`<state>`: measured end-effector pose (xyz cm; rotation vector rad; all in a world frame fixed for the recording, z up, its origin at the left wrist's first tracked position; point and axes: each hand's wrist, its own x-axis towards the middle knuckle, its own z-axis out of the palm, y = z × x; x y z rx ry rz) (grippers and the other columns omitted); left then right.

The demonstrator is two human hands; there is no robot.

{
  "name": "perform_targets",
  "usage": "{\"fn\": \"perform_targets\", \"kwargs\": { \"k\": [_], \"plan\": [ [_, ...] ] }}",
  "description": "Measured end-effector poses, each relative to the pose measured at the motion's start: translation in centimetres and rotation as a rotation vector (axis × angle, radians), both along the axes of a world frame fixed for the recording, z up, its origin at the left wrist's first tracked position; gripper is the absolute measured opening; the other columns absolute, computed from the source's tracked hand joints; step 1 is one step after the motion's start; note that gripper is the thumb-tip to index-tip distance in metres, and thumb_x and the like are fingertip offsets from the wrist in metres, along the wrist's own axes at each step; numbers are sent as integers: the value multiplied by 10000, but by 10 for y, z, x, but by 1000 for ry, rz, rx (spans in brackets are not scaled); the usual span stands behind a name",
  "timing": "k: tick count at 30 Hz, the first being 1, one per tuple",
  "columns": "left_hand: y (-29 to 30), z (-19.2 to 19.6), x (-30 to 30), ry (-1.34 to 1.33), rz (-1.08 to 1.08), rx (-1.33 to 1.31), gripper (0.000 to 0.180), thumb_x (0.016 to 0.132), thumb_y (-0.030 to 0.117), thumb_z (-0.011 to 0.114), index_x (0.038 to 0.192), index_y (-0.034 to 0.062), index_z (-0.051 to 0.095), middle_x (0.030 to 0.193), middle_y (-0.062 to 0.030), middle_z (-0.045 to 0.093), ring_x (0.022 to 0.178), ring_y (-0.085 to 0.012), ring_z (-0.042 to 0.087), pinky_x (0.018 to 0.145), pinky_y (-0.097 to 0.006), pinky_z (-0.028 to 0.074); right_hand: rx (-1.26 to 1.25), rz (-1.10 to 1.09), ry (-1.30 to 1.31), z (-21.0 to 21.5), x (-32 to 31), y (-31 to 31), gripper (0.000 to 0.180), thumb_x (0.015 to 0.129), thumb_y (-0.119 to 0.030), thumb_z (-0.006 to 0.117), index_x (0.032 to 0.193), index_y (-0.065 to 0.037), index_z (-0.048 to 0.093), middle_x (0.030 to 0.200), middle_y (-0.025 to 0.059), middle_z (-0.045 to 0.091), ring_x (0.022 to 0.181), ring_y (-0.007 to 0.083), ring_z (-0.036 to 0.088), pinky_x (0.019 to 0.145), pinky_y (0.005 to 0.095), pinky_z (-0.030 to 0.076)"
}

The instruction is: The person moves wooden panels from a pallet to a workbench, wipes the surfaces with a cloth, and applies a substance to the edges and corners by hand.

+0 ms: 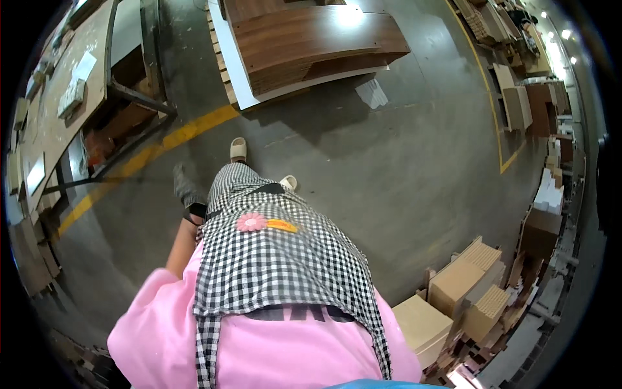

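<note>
We have floor (389,175) between our slippers (238,150) and the near edge of the pallet (220,56), which carries brown panels (304,48). Left hand (186,186) hangs well short of them; finger opening and grip, we can't tell. Right hand's out of view.

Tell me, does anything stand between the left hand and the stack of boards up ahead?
Nothing visible does: between the left hand and the board stack lie grey floor and a flat yellow line.

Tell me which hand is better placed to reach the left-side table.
Probably the left hand: it hangs on the same side as the table; the right hand is out of view.
</note>
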<state>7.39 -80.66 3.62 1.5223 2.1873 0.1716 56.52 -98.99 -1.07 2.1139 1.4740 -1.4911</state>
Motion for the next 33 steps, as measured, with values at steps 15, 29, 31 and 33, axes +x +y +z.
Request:
{"fn": "perform_targets", "kwargs": {
  "k": [15,29,31,33],
  "plan": [
    [37,30,26,-1489,1084,437,489,1010,468,420,1236,79,609,1287,-108,593,1193,-281,537,1034,-444,413,354,365,-46,-40,44,57,257,896,-193,607,1146,-140,590,1028,177,687,852,344,642,705,411,527],
    [-145,-89,-186,-1120,1293,-18,550,1008,518,407,1274,70,584,1289,-105,609,1155,-271,585,983,-428,470,-257,-609,669,-44,-91,243,460,1019,-411,415,1416,-183,466,1474,131,462,1272,313,489,1048,480,402],
    [-132,-99,-208,-1185,1209,-23,561,1011,522,400,1295,69,569,1312,-105,598,1165,-271,584,985,-427,470,-253,-631,732,-45,-120,292,516,1024,-455,394,1463,-184,426,1523,133,406,1330,316,442,1088,494,370],
    [-126,-102,-242,-1250,1140,21,572,1014,526,392,1316,67,554,1334,-105,586,1175,-271,583,987,-426,471,-155,-492,628,-47,-151,340,581,1013,-505,381,1494,-179,365,1556,136,335,1376,319,376,1113,507,329]
  ]
}}
